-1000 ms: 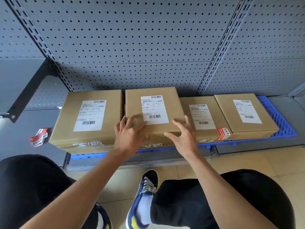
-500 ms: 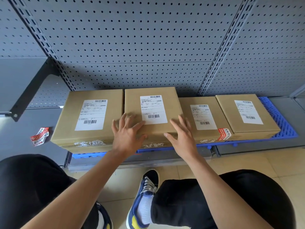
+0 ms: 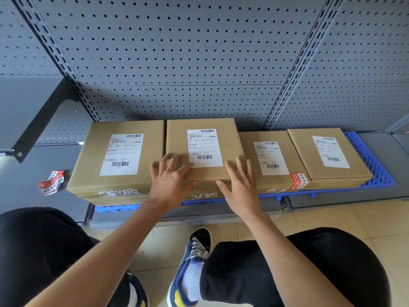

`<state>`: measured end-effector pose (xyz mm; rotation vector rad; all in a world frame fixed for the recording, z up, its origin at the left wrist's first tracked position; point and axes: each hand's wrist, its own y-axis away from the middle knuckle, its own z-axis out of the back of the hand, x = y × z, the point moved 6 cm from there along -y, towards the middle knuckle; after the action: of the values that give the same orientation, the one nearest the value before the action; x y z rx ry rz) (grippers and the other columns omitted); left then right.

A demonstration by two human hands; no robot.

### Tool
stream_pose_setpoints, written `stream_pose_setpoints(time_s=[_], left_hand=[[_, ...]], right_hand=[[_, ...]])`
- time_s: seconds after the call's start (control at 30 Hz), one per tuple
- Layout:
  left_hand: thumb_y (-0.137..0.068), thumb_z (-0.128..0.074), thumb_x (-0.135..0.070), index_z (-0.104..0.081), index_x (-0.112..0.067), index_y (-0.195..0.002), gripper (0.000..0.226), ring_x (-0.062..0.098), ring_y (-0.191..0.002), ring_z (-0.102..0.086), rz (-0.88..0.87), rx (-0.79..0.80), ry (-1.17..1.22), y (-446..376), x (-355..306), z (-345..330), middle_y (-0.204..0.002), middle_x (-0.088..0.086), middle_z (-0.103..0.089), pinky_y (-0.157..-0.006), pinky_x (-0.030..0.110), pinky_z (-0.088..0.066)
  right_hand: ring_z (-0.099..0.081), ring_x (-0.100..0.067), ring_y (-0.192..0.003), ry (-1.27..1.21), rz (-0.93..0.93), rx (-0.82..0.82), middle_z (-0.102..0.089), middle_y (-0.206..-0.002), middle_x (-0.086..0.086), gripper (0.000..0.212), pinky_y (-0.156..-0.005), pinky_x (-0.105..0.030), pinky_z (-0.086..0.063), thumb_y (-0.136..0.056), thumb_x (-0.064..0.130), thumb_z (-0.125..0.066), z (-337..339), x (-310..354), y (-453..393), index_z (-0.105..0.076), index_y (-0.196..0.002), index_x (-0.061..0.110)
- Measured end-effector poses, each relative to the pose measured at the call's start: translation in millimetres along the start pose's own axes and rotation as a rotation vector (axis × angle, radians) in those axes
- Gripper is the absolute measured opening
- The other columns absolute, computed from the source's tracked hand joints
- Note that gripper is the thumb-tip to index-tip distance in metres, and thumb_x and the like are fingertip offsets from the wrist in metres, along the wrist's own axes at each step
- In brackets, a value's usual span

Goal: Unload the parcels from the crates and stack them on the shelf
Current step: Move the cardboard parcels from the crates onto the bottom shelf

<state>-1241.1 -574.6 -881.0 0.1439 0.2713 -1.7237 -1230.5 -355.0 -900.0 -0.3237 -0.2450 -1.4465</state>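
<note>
Several brown cardboard parcels with white labels lie in a row on the low shelf, on a blue plastic mat (image 3: 376, 160). The middle parcel (image 3: 177, 138) lies on top of another one. My left hand (image 3: 170, 180) rests flat with spread fingers on its near left part. My right hand (image 3: 239, 185) lies flat on its near right corner. To the left is a stacked parcel (image 3: 97, 156). To the right are a lower parcel (image 3: 247, 156) and a parcel on top (image 3: 305, 151) at the far right.
A grey pegboard wall (image 3: 199, 63) rises behind the shelf. A black bracket (image 3: 42, 120) holds a higher shelf at the left. A crumpled red and white tape scrap (image 3: 52, 182) lies on the shelf's left part. My knees and a blue shoe (image 3: 192, 262) are over the tiled floor.
My right hand has flattened down onto the middle parcel's near right corner. My left hand stayed on its near left part.
</note>
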Motion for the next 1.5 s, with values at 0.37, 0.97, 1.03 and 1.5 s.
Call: stream_pose_setpoints(time_s=[0.37,0.97,1.03,1.5], left_hand=[[-0.097,-0.054,-0.054,-0.044,-0.035,-0.149,0.057,0.022,-0.149,-0.019,0.009,0.145,0.007,-2.0,-8.2,30.5,-0.159,-0.003,-0.031,-0.118,0.059,-0.022],[-0.099,-0.053,-0.051,-0.05,-0.031,-0.147,0.052,0.026,-0.137,-0.044,0.341,-0.037,-0.022,110.7,106.0,137.5,-0.148,-0.001,-0.052,-0.108,0.049,-0.037],[-0.099,-0.054,-0.051,-0.052,-0.03,-0.145,0.051,0.026,-0.136,-0.045,0.4,-0.056,-0.036,130.4,125.6,150.1,-0.146,-0.001,-0.054,-0.108,0.048,-0.038],[-0.1,-0.053,-0.05,-0.052,-0.031,-0.145,0.049,0.024,-0.137,-0.044,0.756,-0.143,-0.088,273.3,254.9,216.6,-0.146,-0.003,-0.054,-0.107,0.046,-0.038]], right_hand=[[-0.011,-0.035,-0.153,0.119,-0.003,0.148,-0.02,-0.166,-0.009,0.059,-0.125,-0.053,-0.007,-0.102,0.054,-0.042,29.1,21.3,-14.1,-0.04,-0.152,0.023],[-0.043,-0.025,-0.138,-0.002,0.439,0.205,-0.044,-0.153,0.003,0.049,-0.105,-0.038,-0.042,-0.103,0.029,-0.05,50.1,240.4,-10.8,-0.044,-0.151,0.024],[-0.041,-0.024,-0.14,-0.04,0.471,0.231,-0.042,-0.156,0.003,0.049,-0.107,-0.04,-0.042,-0.102,0.031,-0.051,41.2,266.4,-6.2,-0.044,-0.151,0.026],[-0.042,-0.032,-0.135,-0.094,0.767,0.418,-0.038,-0.156,-0.004,0.047,-0.105,-0.045,-0.043,-0.101,0.033,-0.05,-5.8,465.5,47.3,-0.047,-0.148,0.025]])
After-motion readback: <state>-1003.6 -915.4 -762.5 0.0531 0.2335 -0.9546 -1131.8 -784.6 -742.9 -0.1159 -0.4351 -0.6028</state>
